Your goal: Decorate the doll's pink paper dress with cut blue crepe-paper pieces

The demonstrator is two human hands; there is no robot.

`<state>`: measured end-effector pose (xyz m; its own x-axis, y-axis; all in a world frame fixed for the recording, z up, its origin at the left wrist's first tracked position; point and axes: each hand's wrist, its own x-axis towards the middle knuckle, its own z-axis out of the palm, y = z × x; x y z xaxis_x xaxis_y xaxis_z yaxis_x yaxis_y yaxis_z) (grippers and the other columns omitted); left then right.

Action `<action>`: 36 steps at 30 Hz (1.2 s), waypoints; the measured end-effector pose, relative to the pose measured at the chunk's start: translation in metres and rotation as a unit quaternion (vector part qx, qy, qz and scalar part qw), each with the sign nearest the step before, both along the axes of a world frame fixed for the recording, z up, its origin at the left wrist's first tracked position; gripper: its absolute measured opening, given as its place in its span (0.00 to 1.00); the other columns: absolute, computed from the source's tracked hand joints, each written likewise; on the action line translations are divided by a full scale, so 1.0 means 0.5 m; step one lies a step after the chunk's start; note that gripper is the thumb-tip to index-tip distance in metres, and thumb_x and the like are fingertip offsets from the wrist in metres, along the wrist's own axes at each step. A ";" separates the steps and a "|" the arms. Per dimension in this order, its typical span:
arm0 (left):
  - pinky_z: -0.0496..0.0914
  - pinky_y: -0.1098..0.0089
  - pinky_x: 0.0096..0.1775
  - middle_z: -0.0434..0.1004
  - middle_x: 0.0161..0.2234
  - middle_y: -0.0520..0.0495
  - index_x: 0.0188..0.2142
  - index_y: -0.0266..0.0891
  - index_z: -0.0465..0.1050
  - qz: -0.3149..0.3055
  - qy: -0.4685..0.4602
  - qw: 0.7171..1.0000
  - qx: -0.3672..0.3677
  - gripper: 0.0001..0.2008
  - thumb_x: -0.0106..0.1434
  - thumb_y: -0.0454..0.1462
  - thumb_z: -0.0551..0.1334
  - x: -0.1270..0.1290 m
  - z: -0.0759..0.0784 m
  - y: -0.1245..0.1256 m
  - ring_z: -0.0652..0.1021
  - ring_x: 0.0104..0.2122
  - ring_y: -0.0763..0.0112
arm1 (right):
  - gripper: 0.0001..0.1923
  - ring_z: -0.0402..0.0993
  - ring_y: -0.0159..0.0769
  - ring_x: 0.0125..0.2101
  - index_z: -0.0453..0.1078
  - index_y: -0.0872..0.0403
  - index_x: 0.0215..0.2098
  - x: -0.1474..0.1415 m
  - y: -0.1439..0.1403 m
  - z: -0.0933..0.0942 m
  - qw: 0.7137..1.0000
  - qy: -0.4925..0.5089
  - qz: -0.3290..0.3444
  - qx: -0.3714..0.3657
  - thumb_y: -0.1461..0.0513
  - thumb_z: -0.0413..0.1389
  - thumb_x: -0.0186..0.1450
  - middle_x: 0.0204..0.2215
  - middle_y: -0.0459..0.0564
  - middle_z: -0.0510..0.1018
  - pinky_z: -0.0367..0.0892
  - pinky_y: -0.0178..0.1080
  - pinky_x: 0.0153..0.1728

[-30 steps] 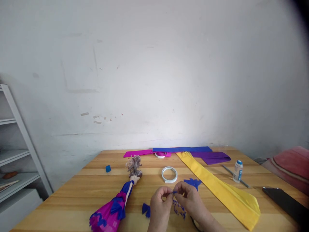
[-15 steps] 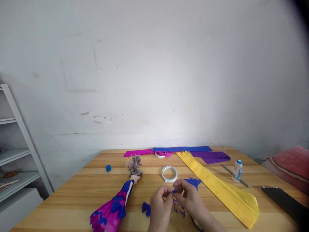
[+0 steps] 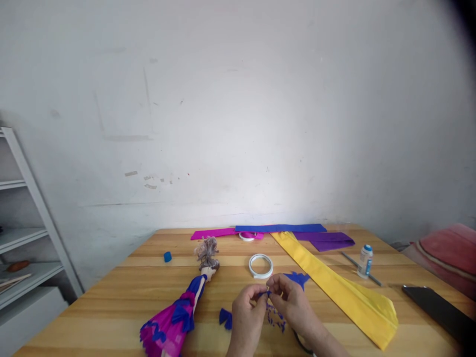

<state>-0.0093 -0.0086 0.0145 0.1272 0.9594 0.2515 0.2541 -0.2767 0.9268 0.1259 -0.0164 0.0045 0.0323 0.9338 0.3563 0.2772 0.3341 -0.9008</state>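
Over the bench (image 3: pixel 111 317), left hand (image 3: pixel 246 313) and right hand (image 3: pixel 293 301) have fingers pinched nearly closed on a blue bit (image 3: pixel 267 293), near loose scraps (image 3: pixel 275 316). Doll (image 3: pixel 183 311) is off left, tape (image 3: pixel 262 275) just beyond, yellow strip (image 3: pixel 342 292) right.

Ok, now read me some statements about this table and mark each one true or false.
1. The left hand and the right hand both hold a small blue piece. True.
2. The doll stands upright to the right of the hands. False: the doll lies to their left.
3. The white tape roll lies on the table beyond the hands. True.
4. The yellow strip is wound into a tight coil. False: the yellow strip lies stretched out lengthwise.
5. The bottle has tipped over onto its side. False: the bottle is upright.
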 end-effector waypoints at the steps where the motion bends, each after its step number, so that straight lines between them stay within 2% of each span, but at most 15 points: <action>1: 0.68 0.71 0.35 0.79 0.33 0.46 0.32 0.39 0.76 0.002 0.000 1.000 0.003 0.10 0.54 0.35 0.56 0.000 0.000 0.000 0.77 0.33 0.66 | 0.09 0.63 0.29 0.24 0.66 0.55 0.31 0.000 0.001 -0.001 1.000 0.001 0.000 0.000 0.70 0.49 0.53 0.22 0.42 0.68 0.57 0.30 0.24; 16: 0.69 0.70 0.36 0.78 0.31 0.47 0.30 0.39 0.74 0.010 0.024 0.999 0.031 0.08 0.55 0.35 0.56 0.000 -0.010 0.001 0.76 0.32 0.67 | 0.07 0.63 0.29 0.24 0.66 0.55 0.31 -0.004 -0.001 0.002 1.000 -0.011 -0.027 -0.006 0.68 0.50 0.53 0.22 0.42 0.68 0.58 0.30 0.25; 24: 0.69 0.68 0.38 0.78 0.32 0.45 0.31 0.38 0.75 0.004 -0.008 1.000 0.009 0.09 0.56 0.37 0.56 -0.001 -0.001 -0.003 0.76 0.33 0.64 | 0.08 0.65 0.30 0.25 0.67 0.55 0.31 -0.003 -0.006 0.015 1.000 -0.022 -0.020 -0.001 0.68 0.50 0.52 0.23 0.44 0.71 0.58 0.30 0.25; 30: 0.69 0.68 0.37 0.79 0.31 0.45 0.30 0.38 0.75 0.008 0.005 1.000 0.016 0.09 0.54 0.36 0.57 0.000 -0.002 -0.002 0.76 0.32 0.64 | 0.06 0.62 0.29 0.23 0.65 0.55 0.26 -0.005 -0.007 0.017 0.999 -0.035 -0.040 0.000 0.69 0.49 0.51 0.20 0.42 0.68 0.57 0.30 0.23; 36: 0.69 0.69 0.36 0.79 0.31 0.46 0.31 0.39 0.76 0.008 0.012 0.999 0.030 0.09 0.54 0.35 0.56 -0.001 -0.010 0.001 0.77 0.32 0.65 | 0.07 0.62 0.29 0.23 0.66 0.55 0.27 -0.004 -0.009 0.021 0.999 -0.021 -0.039 -0.002 0.69 0.49 0.51 0.21 0.42 0.68 0.56 0.30 0.23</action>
